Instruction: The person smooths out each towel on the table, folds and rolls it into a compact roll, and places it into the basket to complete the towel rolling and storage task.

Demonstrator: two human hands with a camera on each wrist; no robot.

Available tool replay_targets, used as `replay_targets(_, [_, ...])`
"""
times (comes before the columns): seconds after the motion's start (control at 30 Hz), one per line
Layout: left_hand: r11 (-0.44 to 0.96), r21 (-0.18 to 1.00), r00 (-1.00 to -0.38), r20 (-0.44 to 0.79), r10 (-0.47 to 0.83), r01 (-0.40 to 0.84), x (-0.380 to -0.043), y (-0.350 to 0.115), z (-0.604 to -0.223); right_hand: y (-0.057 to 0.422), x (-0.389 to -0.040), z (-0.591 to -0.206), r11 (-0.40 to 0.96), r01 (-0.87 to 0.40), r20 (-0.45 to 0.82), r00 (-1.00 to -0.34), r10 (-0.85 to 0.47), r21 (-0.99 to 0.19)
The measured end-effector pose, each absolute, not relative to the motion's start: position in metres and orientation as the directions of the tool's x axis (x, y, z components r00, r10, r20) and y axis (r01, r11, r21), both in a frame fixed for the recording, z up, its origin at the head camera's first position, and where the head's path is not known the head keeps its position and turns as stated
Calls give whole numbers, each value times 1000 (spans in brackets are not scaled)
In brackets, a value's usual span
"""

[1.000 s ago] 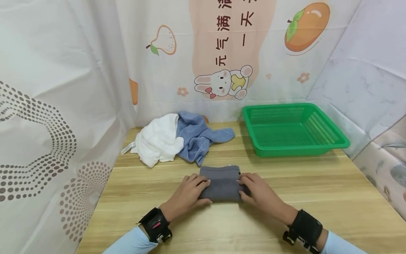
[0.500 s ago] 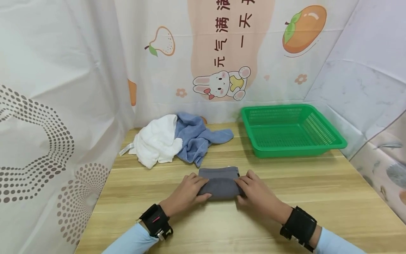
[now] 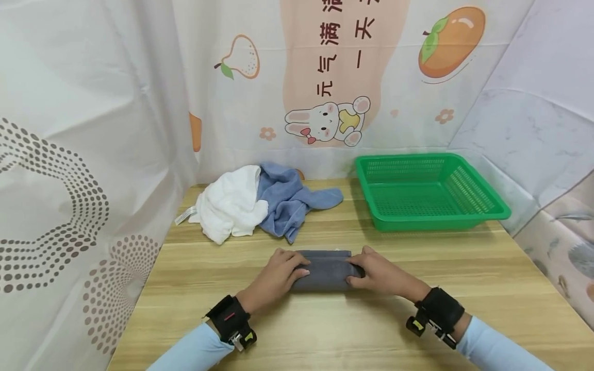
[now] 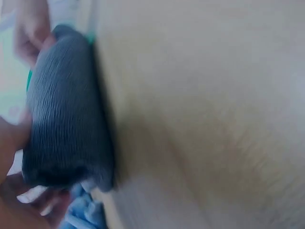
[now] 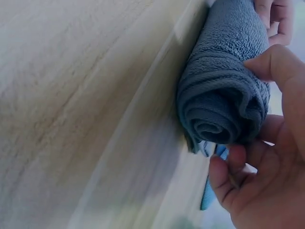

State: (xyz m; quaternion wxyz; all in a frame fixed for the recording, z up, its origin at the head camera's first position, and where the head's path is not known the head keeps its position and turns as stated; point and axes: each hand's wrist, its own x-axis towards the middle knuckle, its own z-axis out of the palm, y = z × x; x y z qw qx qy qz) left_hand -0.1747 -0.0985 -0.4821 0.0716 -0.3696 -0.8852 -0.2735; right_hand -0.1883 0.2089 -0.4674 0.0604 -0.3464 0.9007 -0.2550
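A dark grey towel (image 3: 325, 276) lies across the table in front of me, mostly rolled into a thick cylinder with a short flat strip behind the roll. My left hand (image 3: 275, 275) grips its left end, thumb on the near side and fingers over the top. At the other end, my right hand (image 3: 381, 273) holds the roll between thumb and fingers. The right wrist view shows the spiral layers of the rolled towel (image 5: 224, 71) at that end, with the thumb pressing its side. In the left wrist view the towel (image 4: 66, 105) appears as a ribbed, blurred roll.
Behind the hands, a crumpled white towel (image 3: 229, 206) with a tag lies against a crumpled blue towel (image 3: 285, 201). To the back right stands a green plastic basket (image 3: 436, 224). A printed curtain (image 3: 241, 118) hangs along the table's back edge.
The grey towel has been rolled further away from me, so its flat part is shorter and the roll thicker. Both hands have stayed at its ends, the right one shifting slightly outward.
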Motion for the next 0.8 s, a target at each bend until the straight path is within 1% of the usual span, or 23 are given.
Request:
replay_targets(0.03, [579,394,-700,375,608,714,-173,-97,-483,207,-186,-467,632,-632,108,-740,-664,-449])
replay_targets(0.07, [585,357,-685,413,601,728,-171,-96,-483,204,-183,-468,639,-675,160,-723,-672,-370])
replay_targets(0.13, [591,314,-664,456,592,743,-169,-93,-483,199,-175,-471,652,-738,278,-672,-686,-176])
replay_targets(0.2, [604,306,-670,457,585,736,-168,-91,-481,194,-165,-474,664,-748,377,-613,-694,5])
replay_targets(0.27, [621,311,-688,439,578,719,-168,-90,-480,190,-156,-477,672,-733,424,-577,-698,107])
replay_targets(0.37, [643,305,-705,420,572,703,-170,-88,-479,187,-150,-478,667,-734,418,-570,-707,127])
replay_targets(0.43, [646,288,-698,427,574,707,-171,-87,-479,187,-151,-478,661,-742,402,-573,-714,116])
replay_targets(0.5, [636,260,-675,447,587,726,-171,-86,-479,188,-156,-479,642,-758,395,-558,-730,117])
replay_targets(0.63, [606,150,-594,475,649,781,-170,-85,-481,190,-169,-479,600,-795,403,-521,-752,91])
replay_targets(0.67, [601,128,-581,473,662,789,-170,-85,-482,191,-173,-478,595,-800,398,-522,-754,78])
replay_targets(0.73, [599,97,-571,452,685,795,-169,-86,-482,192,-179,-475,596,-802,370,-545,-752,30])
replay_targets(0.8, [609,97,-589,413,695,787,-170,-86,-481,194,-185,-471,602,-797,316,-585,-747,-52])
